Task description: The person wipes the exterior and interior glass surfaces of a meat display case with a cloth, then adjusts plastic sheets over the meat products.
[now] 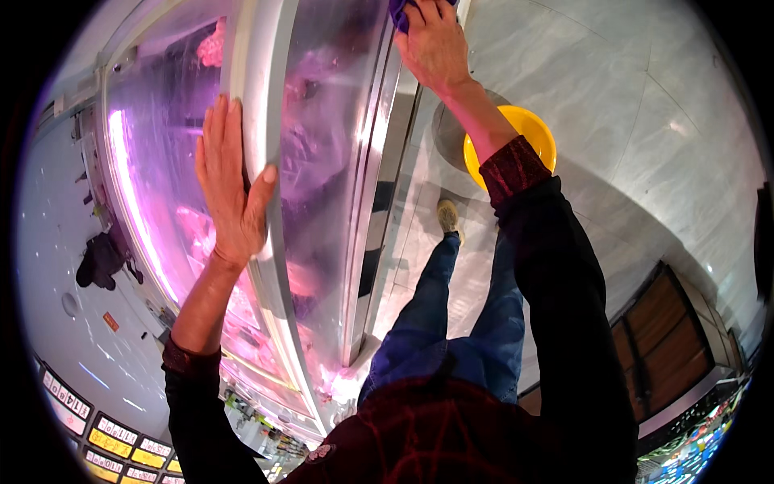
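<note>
My left hand (227, 181) rests flat with fingers extended on the pale frame rail (269, 199) and upper glass of a display case. At the top of the view, my right hand (434, 45) presses a purple cloth (399, 15) near the metal edge strip (381, 109) along the case's lower side. Much of the cloth is hidden by the hand. Pink light fills the case behind the glass panel (320, 121). What look like pieces of meat (211, 45) show blurred inside.
A yellow basin (544, 136) stands on the grey tiled floor (574, 72), partly covered by my right forearm. My shoe (448, 216) is beside the case's base. A brown-panelled unit (662, 339) stands at the lower right. Price signs (112, 438) appear at the lower left.
</note>
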Available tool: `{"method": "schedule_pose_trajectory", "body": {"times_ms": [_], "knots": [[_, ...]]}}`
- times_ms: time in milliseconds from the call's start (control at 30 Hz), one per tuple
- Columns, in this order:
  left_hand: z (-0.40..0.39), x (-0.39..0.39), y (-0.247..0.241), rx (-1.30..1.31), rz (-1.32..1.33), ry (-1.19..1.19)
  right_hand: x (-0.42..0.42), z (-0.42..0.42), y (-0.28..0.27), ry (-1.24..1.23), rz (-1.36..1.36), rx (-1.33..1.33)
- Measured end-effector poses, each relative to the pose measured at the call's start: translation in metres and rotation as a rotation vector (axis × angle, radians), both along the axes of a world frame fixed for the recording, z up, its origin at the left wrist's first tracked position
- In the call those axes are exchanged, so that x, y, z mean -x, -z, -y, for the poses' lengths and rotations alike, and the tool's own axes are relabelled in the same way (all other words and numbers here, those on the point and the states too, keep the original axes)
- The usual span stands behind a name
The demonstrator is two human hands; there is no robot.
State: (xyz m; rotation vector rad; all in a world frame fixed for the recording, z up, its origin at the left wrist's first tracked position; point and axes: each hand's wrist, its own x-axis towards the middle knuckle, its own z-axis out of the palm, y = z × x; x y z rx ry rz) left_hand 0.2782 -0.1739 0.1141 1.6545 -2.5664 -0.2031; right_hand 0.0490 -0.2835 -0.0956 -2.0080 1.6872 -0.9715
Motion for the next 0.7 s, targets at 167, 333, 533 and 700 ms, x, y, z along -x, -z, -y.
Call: {"method": "schedule_pose_trajectory", "body": {"times_ms": [167, 333, 533, 700], "knots": [[0.009, 0.004, 0.004, 0.031, -0.004, 0.029, -0.048, -0.032, 0.006, 0.312, 0.083, 0.077], [0.007, -0.001, 0.007, 0.064, 0.007, 0.005, -0.082, -0.140, -0.011, 0.122, 0.244, -0.047], [0.006, -0.001, 0.010, 0.089, 0.035, -0.011, -0.131, -0.270, -0.019, 0.025, 0.253, -0.290], [0.007, -0.005, 0.011, 0.078, 0.010, 0.004, -0.126, -0.275, 0.001, -0.081, 0.183, -0.295]]}}
